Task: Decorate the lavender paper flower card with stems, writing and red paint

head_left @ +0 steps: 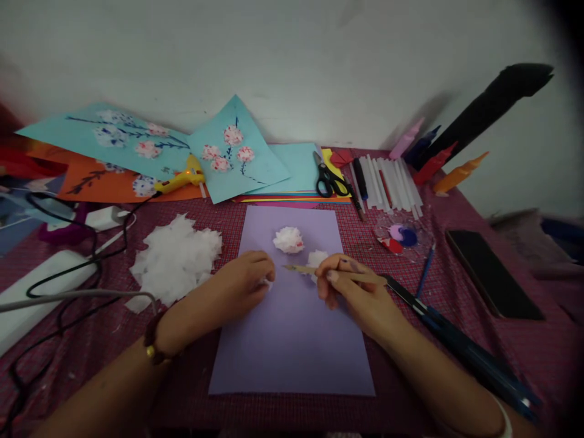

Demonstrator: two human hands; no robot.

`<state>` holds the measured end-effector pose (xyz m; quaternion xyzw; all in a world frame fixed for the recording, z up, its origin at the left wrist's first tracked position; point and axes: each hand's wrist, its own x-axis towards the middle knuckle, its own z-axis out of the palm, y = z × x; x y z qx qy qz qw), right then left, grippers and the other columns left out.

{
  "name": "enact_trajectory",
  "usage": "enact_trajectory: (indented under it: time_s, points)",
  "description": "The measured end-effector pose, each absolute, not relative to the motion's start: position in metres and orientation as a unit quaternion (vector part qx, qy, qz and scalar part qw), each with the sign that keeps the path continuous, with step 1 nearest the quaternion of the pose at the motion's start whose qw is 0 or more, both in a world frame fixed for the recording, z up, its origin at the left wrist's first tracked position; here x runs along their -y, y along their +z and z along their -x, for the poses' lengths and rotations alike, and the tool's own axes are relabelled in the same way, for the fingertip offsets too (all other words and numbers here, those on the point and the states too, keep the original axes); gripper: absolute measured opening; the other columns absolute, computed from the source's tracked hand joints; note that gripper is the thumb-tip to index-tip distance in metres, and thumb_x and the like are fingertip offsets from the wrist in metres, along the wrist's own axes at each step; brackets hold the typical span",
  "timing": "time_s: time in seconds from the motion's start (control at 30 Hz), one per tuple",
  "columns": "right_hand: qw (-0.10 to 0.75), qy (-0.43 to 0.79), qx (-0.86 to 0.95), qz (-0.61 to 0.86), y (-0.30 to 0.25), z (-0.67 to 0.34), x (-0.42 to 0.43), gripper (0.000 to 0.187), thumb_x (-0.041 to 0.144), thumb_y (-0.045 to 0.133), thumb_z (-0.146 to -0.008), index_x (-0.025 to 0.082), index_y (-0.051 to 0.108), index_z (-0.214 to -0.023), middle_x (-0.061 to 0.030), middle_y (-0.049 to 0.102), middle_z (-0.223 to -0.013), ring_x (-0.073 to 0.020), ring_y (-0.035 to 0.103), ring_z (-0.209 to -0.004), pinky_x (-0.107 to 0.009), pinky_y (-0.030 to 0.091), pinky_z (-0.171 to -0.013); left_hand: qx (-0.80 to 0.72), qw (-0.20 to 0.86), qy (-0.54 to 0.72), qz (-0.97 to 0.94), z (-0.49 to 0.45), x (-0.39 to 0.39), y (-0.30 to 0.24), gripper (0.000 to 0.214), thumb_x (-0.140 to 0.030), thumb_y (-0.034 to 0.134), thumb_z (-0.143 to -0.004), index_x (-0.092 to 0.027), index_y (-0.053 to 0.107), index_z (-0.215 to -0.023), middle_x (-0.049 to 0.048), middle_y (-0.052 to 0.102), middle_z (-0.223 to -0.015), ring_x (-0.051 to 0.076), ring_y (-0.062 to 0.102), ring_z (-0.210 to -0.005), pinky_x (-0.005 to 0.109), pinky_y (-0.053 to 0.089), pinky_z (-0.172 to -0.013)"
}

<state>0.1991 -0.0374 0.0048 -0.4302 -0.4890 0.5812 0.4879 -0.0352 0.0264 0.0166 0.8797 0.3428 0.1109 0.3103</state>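
A sheet of purple paper (pixel 294 353) lies on the table under both hands. My left hand (pixel 249 280) has its fingers curled together over the sheet's left side, with a bit of white tissue paper (pixel 268 282) showing between them. In my right hand (pixel 349 283), a thin tan wooden stick (pixel 306 269) is held nearly level, its tip toward my left hand. A white tissue flower (pixel 289 240) with a touch of red sits on the upper part of the sheet. Another white tissue clump (pixel 318 259) is partly hidden behind my right hand.
Tissue pieces (pixel 176 261) are heaped at left, near a yellow glue gun (pixel 185 176) and its cables. Behind are flower pictures (pixel 237 152) and scissors (pixel 329 181). To the right are glue sticks (pixel 387 182), a paint palette (pixel 401 236), paint tubes (pixel 460 173) and a phone (pixel 493 274).
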Motion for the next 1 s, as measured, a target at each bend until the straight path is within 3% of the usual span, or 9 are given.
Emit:
enact_trajectory:
  time_s: [0.27, 0.47, 0.57, 0.73, 0.83, 1.0]
  points:
    - [0.425, 0.601, 0.514, 0.441, 0.011, -0.192, 0.042, 0.027, 0.043, 0.060, -0.086, 0.021, 0.059, -0.070, 0.0041, 0.053, -0.052, -0.0094, 0.046, -0.044, -0.021, 0.039, -0.043, -0.327, 0.311, 0.115, -0.885, 0.035, -0.029, 0.018, 0.033, -0.004, 0.042, -0.071, -0.019, 0.064, -0.092, 0.0068, 0.065, -0.096, 0.021, 0.060, -0.095, 0.034, 0.046, -0.088]
    - [0.373, 0.575, 0.570, 0.452, 0.016, -0.185, 0.054, 0.031, 0.049, 0.060, -0.085, 0.021, 0.060, -0.072, 0.0016, 0.056, -0.057, -0.0105, 0.049, -0.047, -0.023, 0.039, -0.045, -0.385, 0.404, 0.225, -0.798, 0.038, -0.035, 0.018, 0.035, -0.007, 0.039, -0.068, -0.020, 0.066, -0.086, 0.0029, 0.069, -0.085, 0.020, 0.062, -0.081, 0.030, 0.047, -0.078]
    - [0.421, 0.500, 0.590, 0.474, 0.014, -0.188, 0.057, 0.027, 0.046, 0.059, -0.087, 0.021, 0.061, -0.077, 0.0016, 0.057, -0.061, -0.0108, 0.050, -0.050, -0.023, 0.040, -0.047, -0.431, 0.374, 0.279, -0.772, 0.040, -0.040, 0.013, 0.030, -0.011, 0.041, -0.072, -0.018, 0.067, -0.086, 0.0027, 0.069, -0.079, 0.018, 0.061, -0.074, 0.028, 0.046, -0.072]
    - [0.568, 0.327, 0.550, 0.518, 0.009, -0.207, 0.041, 0.020, 0.040, 0.053, -0.091, 0.022, 0.060, -0.087, 0.0016, 0.059, -0.070, -0.0111, 0.052, -0.055, -0.025, 0.042, -0.054, -0.483, 0.288, 0.323, -0.761, 0.043, -0.043, 0.009, 0.033, -0.020, 0.039, -0.082, -0.016, 0.066, -0.101, 0.0029, 0.064, -0.073, 0.019, 0.058, -0.070, 0.030, 0.043, -0.073]
    - [0.604, 0.290, 0.511, 0.538, 0.004, -0.220, 0.025, 0.021, 0.041, 0.051, -0.089, 0.022, 0.058, -0.093, 0.0013, 0.059, -0.074, -0.0125, 0.054, -0.061, -0.027, 0.044, -0.060, -0.483, 0.261, 0.348, -0.760, 0.042, -0.042, 0.008, 0.035, -0.031, 0.036, -0.089, -0.016, 0.064, -0.103, 0.0062, 0.066, -0.085, 0.021, 0.059, -0.080, 0.034, 0.044, -0.080]
    - [0.603, 0.283, 0.489, 0.563, -0.010, -0.229, 0.009, 0.029, 0.046, 0.049, -0.084, 0.020, 0.057, -0.094, 0.0005, 0.058, -0.073, -0.0153, 0.056, -0.063, -0.032, 0.048, -0.064, -0.473, 0.245, 0.366, -0.763, 0.040, -0.039, 0.006, 0.040, -0.043, 0.037, -0.089, -0.014, 0.062, -0.102, 0.0128, 0.065, -0.104, 0.027, 0.056, -0.102, 0.042, 0.041, -0.095]
